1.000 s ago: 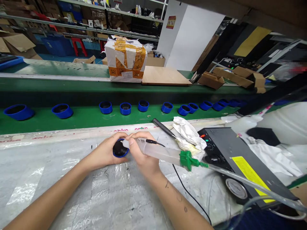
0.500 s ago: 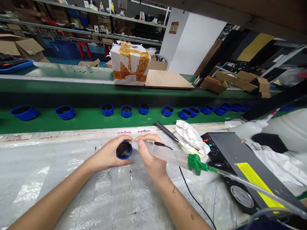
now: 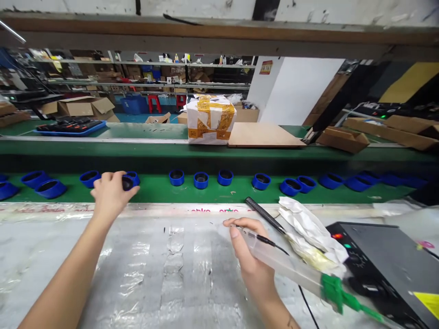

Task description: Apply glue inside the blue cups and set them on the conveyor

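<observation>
Over the green belt at the left, my left hand (image 3: 111, 194) is closed around a blue-rimmed black round cup (image 3: 127, 183), mostly hidden by the fingers. Right behind it sits another blue ring-shaped cup (image 3: 134, 176); whether the two touch I cannot tell. My right hand (image 3: 252, 249) grips a translucent dispensing syringe (image 3: 291, 265) with a green cap (image 3: 332, 289) and a tube at its back end. A black cable runs from a plug on the syringe. Its tip, by my thumb and forefinger, points left above the film-covered bench (image 3: 192, 274).
Several blue cups (image 3: 200, 180) stand along the green belt (image 3: 240, 194). Right of my right hand lie a black-handled tool (image 3: 264, 214), crumpled white paper (image 3: 308, 228) and a dark control box (image 3: 384, 256) with lit lamps. A taped carton (image 3: 211, 121) stands on the ledge behind.
My left hand has carried the cup from beside the syringe tip, leftward and away, to the belt. My right hand still holds the syringe. The view has shifted left and up.
</observation>
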The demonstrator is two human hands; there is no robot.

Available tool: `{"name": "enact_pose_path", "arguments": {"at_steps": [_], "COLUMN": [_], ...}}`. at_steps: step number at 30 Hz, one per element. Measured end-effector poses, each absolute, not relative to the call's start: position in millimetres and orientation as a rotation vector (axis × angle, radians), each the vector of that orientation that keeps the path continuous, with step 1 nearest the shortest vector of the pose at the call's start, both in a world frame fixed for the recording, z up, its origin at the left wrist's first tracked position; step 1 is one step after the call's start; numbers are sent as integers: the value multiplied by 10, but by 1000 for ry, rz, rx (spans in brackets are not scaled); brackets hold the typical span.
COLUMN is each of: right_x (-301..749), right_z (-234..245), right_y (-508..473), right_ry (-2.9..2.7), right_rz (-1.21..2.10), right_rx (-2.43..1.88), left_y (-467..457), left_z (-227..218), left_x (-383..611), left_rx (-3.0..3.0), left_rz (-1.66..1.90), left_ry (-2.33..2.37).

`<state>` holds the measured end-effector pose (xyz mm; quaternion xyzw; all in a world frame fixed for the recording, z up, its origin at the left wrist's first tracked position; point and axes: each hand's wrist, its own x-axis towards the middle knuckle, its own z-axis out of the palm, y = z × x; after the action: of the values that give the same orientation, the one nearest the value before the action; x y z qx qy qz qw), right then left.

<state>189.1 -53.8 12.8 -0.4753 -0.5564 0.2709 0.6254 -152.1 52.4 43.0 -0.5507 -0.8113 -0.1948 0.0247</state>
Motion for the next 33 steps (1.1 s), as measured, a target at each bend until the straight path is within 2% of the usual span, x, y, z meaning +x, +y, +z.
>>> {"name": "enact_pose_path", "arguments": {"at_steps": [5,11,18,21,26,33], "right_x": [1872,1847,1851,1860,1878,1836], "right_z": [120,73,95,113,122,77], "right_y": [-531,-512,-502,-523,-536,-462], "right_ry": [-1295,-1280,-1261,-1257,-1243,-1230], "right_rz": [605,640,629,635,645,679], "right_rx": [-1067,-1068,-1072,-1051,-1026,-984], "left_y": [493,516,531,440,108,-37], "left_z": [259,127,208,153,38,-37], "left_x": [-1938,-1832,-1347,-905,-203,-59], "left_rx": [-1606,-1881,-2010,-2226,-3037,-3259], "left_rz": [-623,-753,-1165,-1256,-1258,-1139], "left_ry": [-2595,-2345,-2034,-1976,-1774,-1679]}}
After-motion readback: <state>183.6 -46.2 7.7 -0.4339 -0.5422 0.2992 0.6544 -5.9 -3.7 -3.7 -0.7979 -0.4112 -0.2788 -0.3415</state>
